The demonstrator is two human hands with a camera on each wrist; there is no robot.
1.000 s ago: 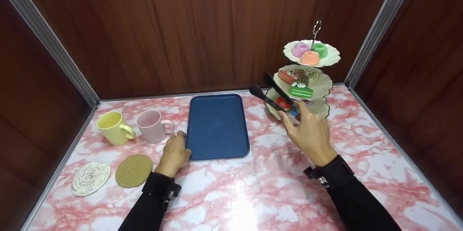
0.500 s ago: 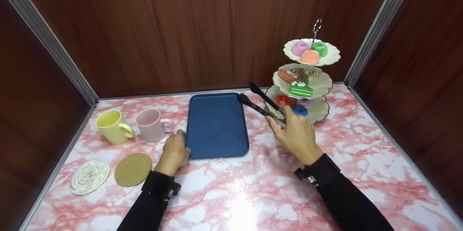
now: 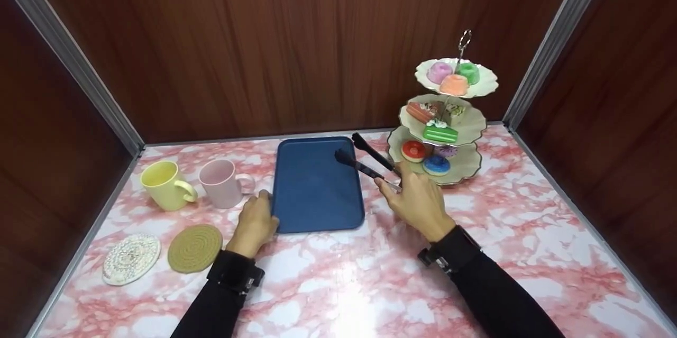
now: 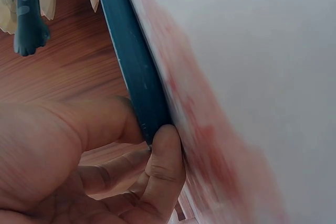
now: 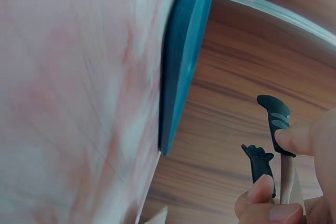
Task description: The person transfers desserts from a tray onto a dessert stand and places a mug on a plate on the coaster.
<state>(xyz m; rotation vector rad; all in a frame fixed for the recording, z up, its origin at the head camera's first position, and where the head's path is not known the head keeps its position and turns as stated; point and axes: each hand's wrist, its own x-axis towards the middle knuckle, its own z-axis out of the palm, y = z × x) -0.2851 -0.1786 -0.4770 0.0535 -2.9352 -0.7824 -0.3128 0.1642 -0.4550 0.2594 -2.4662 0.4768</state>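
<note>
In the head view my left hand [image 3: 256, 221] grips the left edge of a blue tray [image 3: 317, 190] near its front corner. The left wrist view shows thumb and fingers pinching the tray's rim [image 4: 137, 72]. My right hand [image 3: 420, 203] holds a pair of black-tipped tongs [image 3: 377, 156], pointing left. Their tips are spread with nothing between them and overlap the tray's back right edge in the head view. In the right wrist view the thumb and fingers press on the tongs' two arms [image 5: 278, 124]. The tray lies flat on the table and bears nothing.
A three-tier stand [image 3: 468, 166] at the back right holds toy cakes, including a red doughnut [image 3: 413, 151] and a blue doughnut [image 3: 436, 165]. At left are a yellow mug [image 3: 168, 187], a pink mug [image 3: 221, 184], a white coaster [image 3: 131, 258] and an olive coaster [image 3: 194, 248]. Wooden panels enclose the table.
My right hand has moved left and slightly toward me with the tongs, away from the stand, bringing the tips over the tray's edge. My left hand and the tray have stayed put.
</note>
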